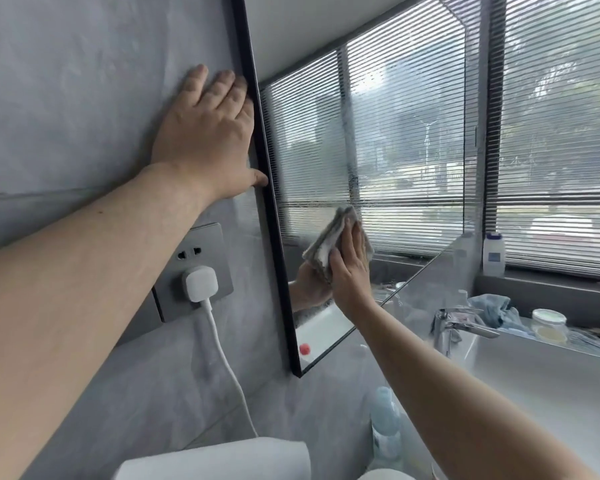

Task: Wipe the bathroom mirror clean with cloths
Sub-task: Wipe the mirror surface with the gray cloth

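Grey folded cloth (pixel 328 237) lies pressed to the mirror (pixel 395 140) under the flat right hand (pixel 350 268), mid-wipe, the left hand (pixel 208 133) spread on the wall (pixel 84 98) beside the frame (pixel 261 143); next, I judge, a sweep up through the droplets (pixel 352 183) just above.

The cloth (pixel 328 239) under the right grip (pixel 349 268) looks soft, napped and matt grey. The mirror (pixel 395 150) glass it presses on is glossy, filmed with dull streaks above the grip; its frame (pixel 274 237) is matt black. Below-right of the grip, the tap (pixel 454 322) is polished metal and the sink (pixel 534 375) smooth, glossy white.
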